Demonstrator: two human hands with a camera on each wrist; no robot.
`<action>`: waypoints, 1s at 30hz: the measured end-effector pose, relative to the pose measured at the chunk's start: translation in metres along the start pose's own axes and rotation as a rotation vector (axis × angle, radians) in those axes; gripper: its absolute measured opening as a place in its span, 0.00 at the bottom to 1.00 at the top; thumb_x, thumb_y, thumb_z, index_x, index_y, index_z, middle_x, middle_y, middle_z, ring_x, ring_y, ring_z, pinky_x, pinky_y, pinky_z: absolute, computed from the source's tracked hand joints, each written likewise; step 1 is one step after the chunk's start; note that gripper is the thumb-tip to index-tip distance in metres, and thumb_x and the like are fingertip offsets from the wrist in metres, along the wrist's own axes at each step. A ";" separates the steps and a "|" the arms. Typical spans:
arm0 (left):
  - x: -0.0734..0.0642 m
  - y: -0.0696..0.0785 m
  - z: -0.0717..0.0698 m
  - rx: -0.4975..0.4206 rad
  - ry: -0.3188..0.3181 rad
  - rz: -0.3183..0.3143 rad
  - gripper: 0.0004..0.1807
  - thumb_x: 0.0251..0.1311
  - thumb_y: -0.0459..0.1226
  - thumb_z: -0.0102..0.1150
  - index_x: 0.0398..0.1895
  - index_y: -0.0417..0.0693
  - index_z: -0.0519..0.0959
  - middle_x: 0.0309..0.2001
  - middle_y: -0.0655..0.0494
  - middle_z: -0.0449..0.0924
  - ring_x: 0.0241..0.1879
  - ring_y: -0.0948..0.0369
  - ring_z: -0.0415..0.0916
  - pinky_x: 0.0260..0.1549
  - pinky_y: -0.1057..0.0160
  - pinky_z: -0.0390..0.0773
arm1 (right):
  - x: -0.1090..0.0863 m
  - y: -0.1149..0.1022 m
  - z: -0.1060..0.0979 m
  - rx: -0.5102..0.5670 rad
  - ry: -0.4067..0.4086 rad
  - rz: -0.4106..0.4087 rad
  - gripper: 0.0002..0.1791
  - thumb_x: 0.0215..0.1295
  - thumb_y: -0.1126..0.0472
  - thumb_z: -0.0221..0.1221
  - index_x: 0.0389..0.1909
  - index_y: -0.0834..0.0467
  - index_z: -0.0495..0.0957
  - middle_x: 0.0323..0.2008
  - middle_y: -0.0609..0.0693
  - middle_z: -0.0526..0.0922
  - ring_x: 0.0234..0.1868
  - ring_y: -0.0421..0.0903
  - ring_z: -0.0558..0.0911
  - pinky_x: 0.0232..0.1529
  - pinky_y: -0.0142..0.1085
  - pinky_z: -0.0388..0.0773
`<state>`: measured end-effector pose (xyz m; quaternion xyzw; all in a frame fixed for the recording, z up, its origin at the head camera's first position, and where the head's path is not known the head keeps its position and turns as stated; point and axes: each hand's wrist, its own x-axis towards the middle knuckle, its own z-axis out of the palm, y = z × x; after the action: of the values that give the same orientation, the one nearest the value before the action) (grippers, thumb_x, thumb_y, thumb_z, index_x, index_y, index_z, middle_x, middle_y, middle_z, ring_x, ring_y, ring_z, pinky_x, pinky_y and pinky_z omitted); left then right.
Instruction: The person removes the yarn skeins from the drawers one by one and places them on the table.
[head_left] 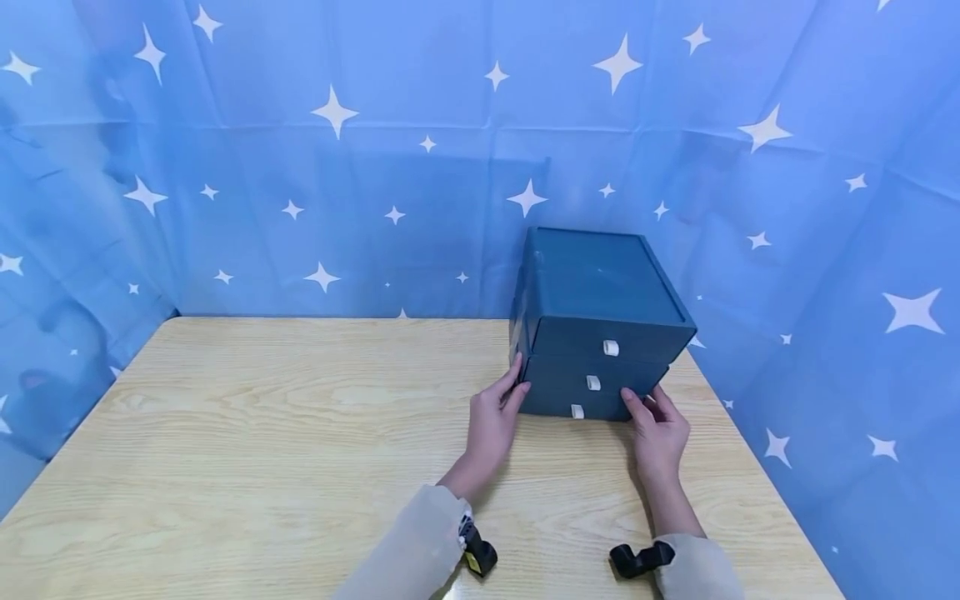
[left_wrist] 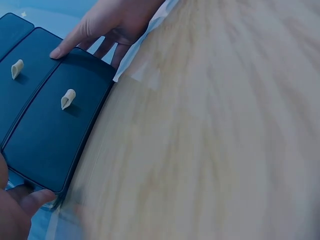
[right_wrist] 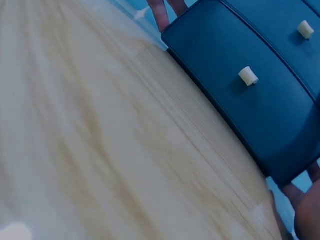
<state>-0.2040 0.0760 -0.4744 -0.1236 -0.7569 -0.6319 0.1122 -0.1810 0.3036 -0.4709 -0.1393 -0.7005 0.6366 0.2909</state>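
Head view shows me the left hand (head_left: pixel 491 423) and right hand (head_left: pixel 660 435) gripping a blue drawer box (head_left: pixel 609 279) by its lower sides, at the far right of the table (head_left: pixel 300 450). Left wrist view gives me its pale pull tabs (left_wrist: pixel 68 99); from the right wrist, I can't tell whether its base touches the wood.

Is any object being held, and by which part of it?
The blue drawer unit, held low at its front side edges: left hand at the left edge, right hand at the right.

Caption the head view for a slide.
Left hand and right hand grip either side of a blue drawer box at a wooden table, before a starry curtain.
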 end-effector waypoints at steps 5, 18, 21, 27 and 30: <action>-0.002 -0.003 -0.017 0.001 0.015 -0.007 0.27 0.73 0.42 0.56 0.72 0.67 0.67 0.67 0.46 0.74 0.14 0.71 0.58 0.17 0.73 0.66 | 0.000 0.012 0.013 -0.017 -0.018 0.000 0.26 0.65 0.59 0.68 0.64 0.53 0.79 0.44 0.25 0.83 0.48 0.34 0.80 0.40 0.16 0.77; 0.000 -0.014 -0.065 0.034 0.088 0.015 0.26 0.70 0.39 0.59 0.70 0.62 0.70 0.68 0.52 0.72 0.60 0.61 0.79 0.43 0.74 0.82 | -0.018 0.007 0.051 0.008 -0.118 -0.043 0.23 0.65 0.63 0.67 0.62 0.59 0.80 0.42 0.27 0.83 0.50 0.35 0.79 0.44 0.17 0.78; -0.001 -0.017 -0.079 0.067 0.103 0.013 0.26 0.70 0.40 0.59 0.70 0.64 0.71 0.68 0.55 0.72 0.31 0.65 0.82 0.27 0.75 0.77 | -0.022 0.006 0.061 0.019 -0.141 -0.059 0.22 0.65 0.65 0.67 0.59 0.61 0.81 0.41 0.28 0.83 0.49 0.34 0.80 0.44 0.17 0.78; -0.002 -0.022 -0.101 0.069 0.127 -0.011 0.25 0.71 0.41 0.58 0.70 0.66 0.71 0.69 0.57 0.72 0.28 0.68 0.78 0.18 0.72 0.69 | -0.028 0.005 0.080 0.046 -0.184 -0.053 0.19 0.65 0.66 0.67 0.57 0.63 0.82 0.39 0.30 0.82 0.47 0.32 0.80 0.43 0.18 0.79; -0.004 -0.024 -0.110 0.065 0.136 -0.023 0.25 0.71 0.42 0.58 0.69 0.67 0.71 0.68 0.58 0.73 0.43 0.60 0.86 0.25 0.74 0.74 | -0.032 0.005 0.087 0.039 -0.204 -0.044 0.19 0.65 0.65 0.67 0.57 0.63 0.82 0.38 0.29 0.82 0.47 0.31 0.80 0.42 0.18 0.79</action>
<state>-0.2069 -0.0365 -0.4786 -0.0680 -0.7691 -0.6151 0.1598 -0.2073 0.2161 -0.4851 -0.0528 -0.7167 0.6546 0.2346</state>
